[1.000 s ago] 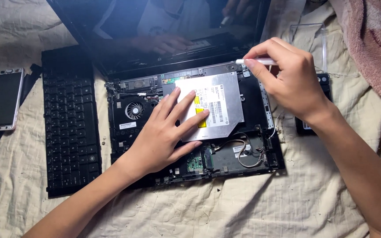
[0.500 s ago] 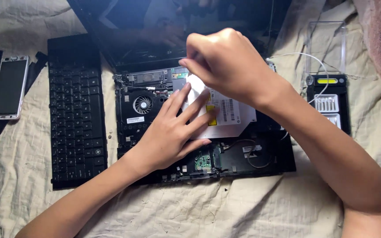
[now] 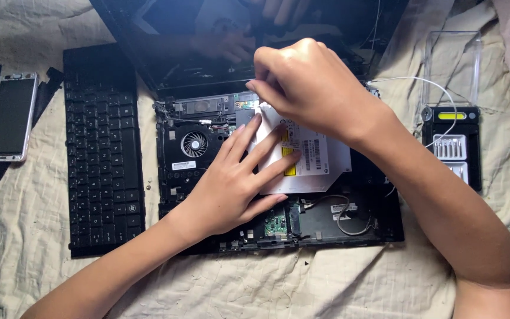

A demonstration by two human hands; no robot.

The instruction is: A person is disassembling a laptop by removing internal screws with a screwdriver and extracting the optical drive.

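An opened black laptop base [image 3: 337, 218] lies on a beige cloth with its keyboard removed, so the fan [image 3: 194, 143] and circuit boards show. A silver optical drive [image 3: 320, 156] rests on top of the base. My left hand [image 3: 231, 183] lies flat on the drive's left half, fingers spread and holding nothing. My right hand [image 3: 308, 82] is closed at the drive's upper left corner, fingertips pinched on a small pale tool that the hand mostly hides.
The detached black keyboard [image 3: 103, 153] lies left of the laptop, with a phone [image 3: 10, 116] further left. A black screwdriver-bit case [image 3: 451, 147] with its clear lid [image 3: 451, 65] sits at the right, beside a white cable [image 3: 438, 88]. The dark screen [image 3: 178, 47] stands behind.
My right hand has moved from the drive's upper right, across the top, to its upper left corner. The left hand stays flat on the drive.
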